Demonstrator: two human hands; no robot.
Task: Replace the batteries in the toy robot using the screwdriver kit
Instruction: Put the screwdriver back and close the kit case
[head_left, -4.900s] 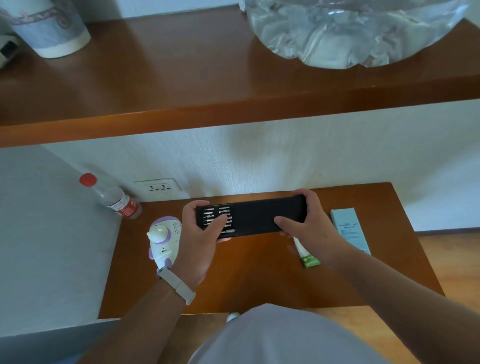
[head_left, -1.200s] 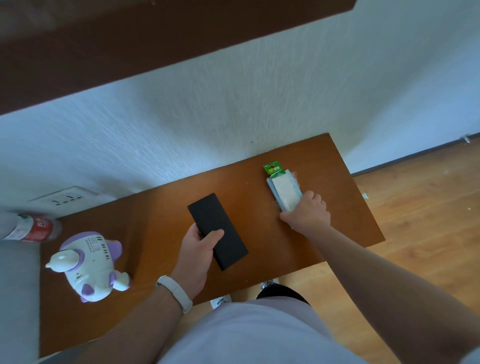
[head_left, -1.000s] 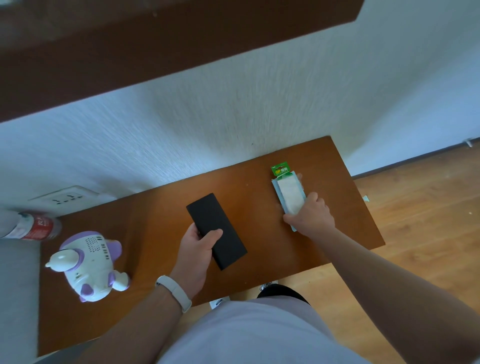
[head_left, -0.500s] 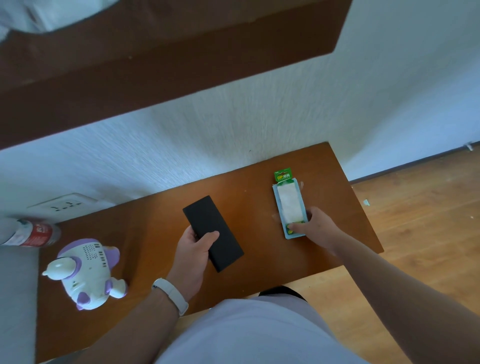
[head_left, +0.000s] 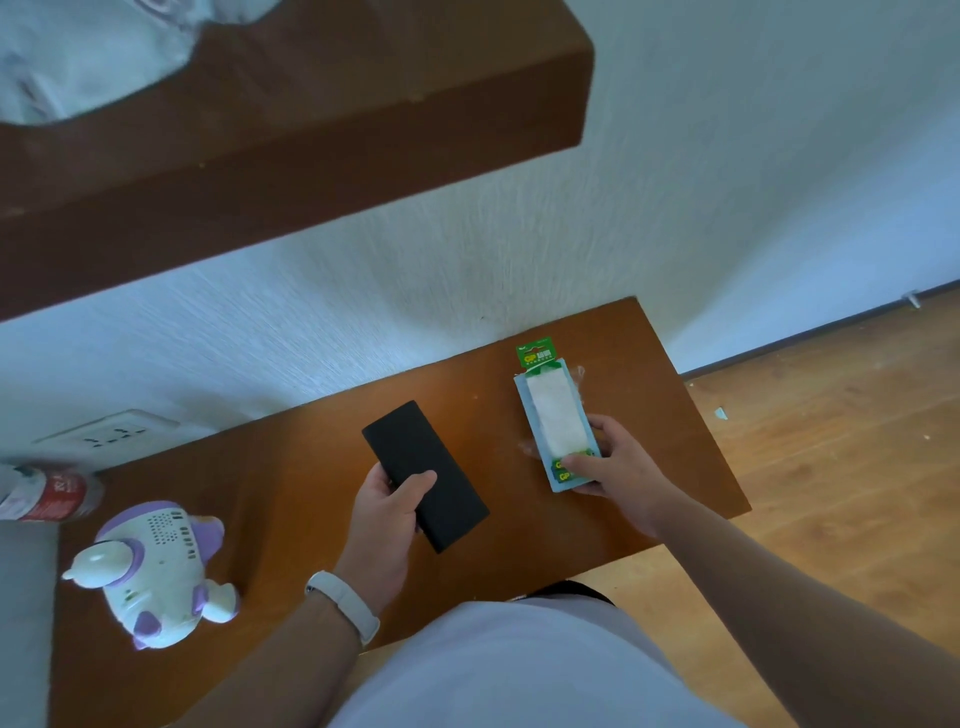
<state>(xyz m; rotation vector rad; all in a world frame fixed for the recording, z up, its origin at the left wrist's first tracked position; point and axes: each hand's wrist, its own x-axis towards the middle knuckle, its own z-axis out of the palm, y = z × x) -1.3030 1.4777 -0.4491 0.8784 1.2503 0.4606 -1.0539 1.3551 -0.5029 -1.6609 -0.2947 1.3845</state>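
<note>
View: head camera, which looked down past the person's chest at a brown wooden worktop (head_left: 291, 493) against a white wall.
Screwdriver kit (head_left: 415, 462): a flat black case, closed, lay slantwise at mid-worktop with its far end toward the wall. None of its contents showed.
Left hand (head_left: 384, 525): grasped the near left part of the case, with the thumb across the top face and the fingers tucked under the left edge. A white wristband (head_left: 343, 605) was on the wrist.
Battery pack (head_left: 553, 415): a blister card with a green header at the far end, lay lengthwise to the right of the kit and apart from it. Glare whitened the blister, so the cells inside could not be made out.
Pale blue box (head_left: 557, 486): lay under the pack, with only its rim showing. Open or closed could not be told.
Right hand (head_left: 621, 480): gripped the pack's near end, with the thumb on the green print and the fingers curled round the right edge. Whether the box was also in the grip could not be told.
Toy robot (head_left: 156, 571): white and purple, at the worktop's left, grille side toward the camera, well apart from both hands, untouched.
Bottle (head_left: 47, 491): clear plastic with a red label, at the far left by the wall, cut off by the frame. Its contents could not be told.
Wall socket (head_left: 104, 434): white, just above the worktop's far left.
Shelf (head_left: 311, 156): dark wood, overhead. It carried a clear crinkled plastic vessel (head_left: 78, 57), blurred, with its contents unclear.
Floor (head_left: 831, 493): wood boards, to the right of the worktop.
</note>
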